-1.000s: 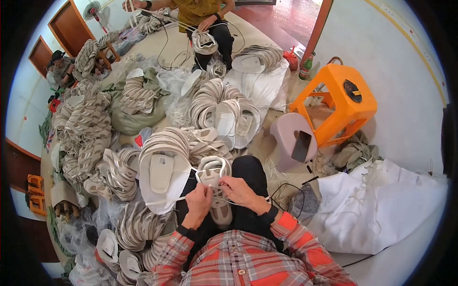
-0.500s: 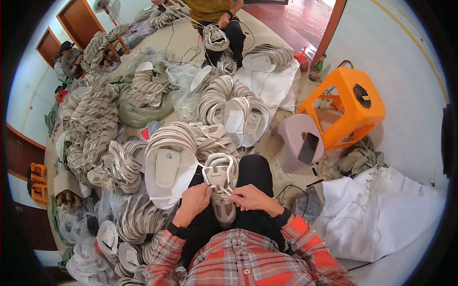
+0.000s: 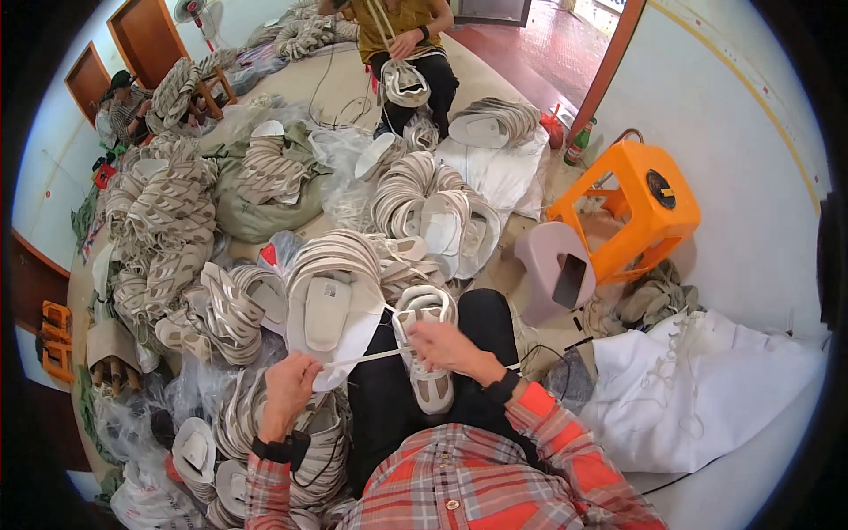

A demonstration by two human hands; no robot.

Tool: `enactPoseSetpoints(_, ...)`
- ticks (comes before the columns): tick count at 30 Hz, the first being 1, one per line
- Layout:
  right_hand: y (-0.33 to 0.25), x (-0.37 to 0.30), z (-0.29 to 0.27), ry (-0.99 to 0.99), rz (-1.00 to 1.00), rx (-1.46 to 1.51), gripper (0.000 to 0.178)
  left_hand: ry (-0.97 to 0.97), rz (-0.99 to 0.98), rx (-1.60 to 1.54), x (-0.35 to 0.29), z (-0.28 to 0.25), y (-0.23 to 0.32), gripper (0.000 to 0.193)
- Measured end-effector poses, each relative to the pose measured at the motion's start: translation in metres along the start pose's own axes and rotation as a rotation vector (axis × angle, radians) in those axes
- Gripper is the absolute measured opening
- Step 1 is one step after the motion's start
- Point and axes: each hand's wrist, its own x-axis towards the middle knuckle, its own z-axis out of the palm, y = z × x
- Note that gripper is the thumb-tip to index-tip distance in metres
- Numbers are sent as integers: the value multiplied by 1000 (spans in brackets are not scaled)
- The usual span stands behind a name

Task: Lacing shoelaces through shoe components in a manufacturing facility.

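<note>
A beige and white shoe upper [image 3: 431,389] lies over my lap between my knees, its opening pointing away from me. My left hand [image 3: 290,389] is closed on a pale shoelace [image 3: 367,357], held out to the left. The lace runs taut from those fingers to the upper. My right hand [image 3: 449,347] lies across the upper's lacing area with its fingers bunched; what they pinch is hidden under them. Just left of my lap, a stack of shoe uppers [image 3: 334,250] stands with a pale insole-shaped piece [image 3: 327,314] at its front.
Heaps of similar uppers [image 3: 172,208] fill the left side. More bundles [image 3: 437,203] lie ahead. At right are an orange stool [image 3: 649,194], a mauve stool [image 3: 539,265] with a phone [image 3: 570,281], and white cloth [image 3: 680,389]. A co-worker [image 3: 402,40] sits opposite, handling laces.
My left hand has swung left and down, drawing the lace out straight. My right hand has moved up onto the lacing area. The co-worker's laces are now pulled upward.
</note>
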Motion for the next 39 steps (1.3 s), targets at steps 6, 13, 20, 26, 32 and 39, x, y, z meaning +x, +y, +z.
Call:
enactPoseSetpoints(6,3,27,23,-192,195,73,21,5,-41,-24,-53,-71,-88,8)
enactPoseSetpoints(13,-20,19,27,-298,108,-224,27,108,-423,24,-181,-103,-180,12)
enactPoseSetpoints(20,-52,-10,97,-635,-399,-609,32,468,-462,678,-165,-58,-178,12)
enactPoseSetpoints(26,-54,-46,167,-898,-705,-648,20,651,-790,-1164,-67,-41,-94,19)
enactPoseSetpoints(32,-39,-52,173,-1059,-792,-684,22,289,-401,-1491,-3,4,1,35)
enactPoseSetpoints(39,-36,-49,68,-575,-354,-469,29,-50,-330,-926,19,89,21,16)
